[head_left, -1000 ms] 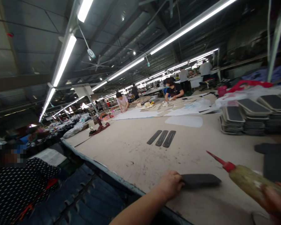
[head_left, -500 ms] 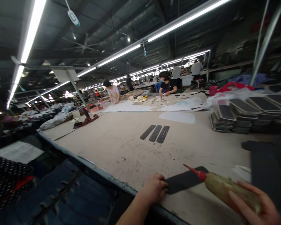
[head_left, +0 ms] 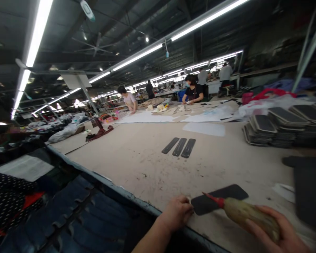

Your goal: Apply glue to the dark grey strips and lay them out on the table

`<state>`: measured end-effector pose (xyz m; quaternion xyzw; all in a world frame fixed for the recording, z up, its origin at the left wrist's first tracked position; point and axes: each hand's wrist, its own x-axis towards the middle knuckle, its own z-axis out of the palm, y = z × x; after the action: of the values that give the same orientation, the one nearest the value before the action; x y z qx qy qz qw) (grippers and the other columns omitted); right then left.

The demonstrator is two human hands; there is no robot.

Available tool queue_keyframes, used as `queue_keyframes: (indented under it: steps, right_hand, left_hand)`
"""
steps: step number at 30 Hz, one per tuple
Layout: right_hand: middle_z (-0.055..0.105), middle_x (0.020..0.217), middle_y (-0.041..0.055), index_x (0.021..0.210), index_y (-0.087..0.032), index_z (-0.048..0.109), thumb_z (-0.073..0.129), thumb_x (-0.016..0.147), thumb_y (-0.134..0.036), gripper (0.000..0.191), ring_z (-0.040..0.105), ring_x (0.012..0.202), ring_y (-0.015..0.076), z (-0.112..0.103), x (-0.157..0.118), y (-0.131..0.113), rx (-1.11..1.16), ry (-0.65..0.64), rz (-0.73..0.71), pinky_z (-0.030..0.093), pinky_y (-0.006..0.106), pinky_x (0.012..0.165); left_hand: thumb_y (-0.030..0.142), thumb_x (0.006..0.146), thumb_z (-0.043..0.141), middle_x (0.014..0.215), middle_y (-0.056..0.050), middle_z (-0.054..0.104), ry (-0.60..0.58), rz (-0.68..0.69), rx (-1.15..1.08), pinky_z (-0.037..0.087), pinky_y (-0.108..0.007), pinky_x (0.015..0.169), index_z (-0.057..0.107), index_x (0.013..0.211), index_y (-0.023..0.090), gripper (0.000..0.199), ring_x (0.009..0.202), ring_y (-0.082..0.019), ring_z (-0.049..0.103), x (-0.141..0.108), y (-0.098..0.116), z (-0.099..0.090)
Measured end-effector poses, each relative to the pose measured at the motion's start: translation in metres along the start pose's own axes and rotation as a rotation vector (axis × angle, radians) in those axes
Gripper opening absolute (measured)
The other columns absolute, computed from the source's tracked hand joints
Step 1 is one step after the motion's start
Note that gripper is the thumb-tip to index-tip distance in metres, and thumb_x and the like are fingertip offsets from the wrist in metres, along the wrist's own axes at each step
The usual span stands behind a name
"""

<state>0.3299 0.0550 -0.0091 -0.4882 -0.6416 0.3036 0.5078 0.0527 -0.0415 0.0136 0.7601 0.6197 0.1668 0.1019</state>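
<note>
A dark rounded panel point(head_left: 231, 192) lies flat on the table near its front edge. Curled at the panel's left end is my left hand point(head_left: 177, 213), its fingers closed; what they hold, if anything, is hidden. My right hand point(head_left: 281, 228) is wrapped round a yellowish squeeze bottle point(head_left: 249, 214), whose red pointed nozzle reaches left over the panel. Whether the tip touches the panel I cannot tell. Farther up the table lie three narrow dark strips point(head_left: 182, 147) side by side.
Stacks of dark panels point(head_left: 263, 130) stand at the right, beside a larger black piece point(head_left: 309, 189). A white sheet point(head_left: 204, 129) lies beyond the strips. Two people work across the table. The table's blue front edge point(head_left: 102, 180) runs diagonally at lower left.
The bottle in my right hand has moved left and slightly down, so its nozzle is now over the left part of the panel. More of the panel's right end shows.
</note>
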Motion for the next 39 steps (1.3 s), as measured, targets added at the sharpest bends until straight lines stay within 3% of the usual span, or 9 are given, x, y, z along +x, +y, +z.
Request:
queue_keyframes:
  steps: [4, 8, 23, 30, 39]
  right_hand:
    - [0.058, 0.098, 0.0063, 0.102, -0.024, 0.053, 0.064, 0.073, -0.046, 0.037, 0.059, 0.086, 0.0251, -0.003, -0.006, -0.024, -0.156, -0.148, -0.237, 0.051, 0.040, 0.077]
    - [0.052, 0.103, 0.0084, 0.106, -0.021, 0.048, 0.059, 0.082, -0.034, 0.030, 0.052, 0.096, 0.0242, 0.002, -0.008, -0.034, -0.166, -0.256, -0.368, 0.046, 0.040, 0.083]
    - [0.046, 0.107, 0.0093, 0.113, -0.020, 0.046, 0.063, 0.080, -0.021, 0.036, 0.046, 0.100, 0.0235, 0.015, -0.018, -0.035, -0.141, -0.451, -0.381, 0.045, 0.041, 0.088]
    - [0.046, 0.105, 0.0091, 0.111, -0.020, 0.048, 0.062, 0.080, -0.018, 0.034, 0.047, 0.100, 0.0234, 0.009, -0.010, -0.035, -0.188, -0.388, -0.371, 0.045, 0.041, 0.089]
    - [0.047, 0.102, 0.0087, 0.107, -0.020, 0.050, 0.064, 0.078, -0.019, 0.032, 0.048, 0.098, 0.0237, -0.017, 0.011, -0.014, -0.363, -0.162, -0.311, 0.046, 0.041, 0.087]
  left_hand:
    - [0.029, 0.091, 0.041, 0.091, -0.006, 0.062, -0.019, 0.001, 0.014, 0.045, -0.027, 0.079, 0.067, 0.104, 0.025, 0.029, 0.085, -0.016, 0.056, 0.000, -0.005, 0.005]
    - [0.029, 0.092, 0.041, 0.085, -0.006, 0.059, -0.014, 0.059, 0.005, 0.046, -0.027, 0.072, 0.067, 0.103, 0.022, 0.029, 0.078, -0.015, 0.057, 0.007, -0.018, 0.017]
    - [0.028, 0.092, 0.041, 0.076, -0.004, 0.057, -0.005, 0.100, 0.040, 0.045, -0.025, 0.068, 0.067, 0.090, 0.019, 0.028, 0.073, -0.014, 0.057, 0.014, -0.017, 0.018]
    - [0.028, 0.091, 0.042, 0.079, -0.005, 0.059, -0.001, 0.103, 0.031, 0.046, -0.024, 0.069, 0.067, 0.088, 0.020, 0.027, 0.074, -0.014, 0.058, 0.013, -0.017, 0.018]
    - [0.030, 0.091, 0.043, 0.089, -0.005, 0.059, 0.004, 0.119, 0.033, 0.049, -0.025, 0.071, 0.066, 0.089, 0.020, 0.026, 0.077, -0.013, 0.060, 0.017, -0.020, 0.019]
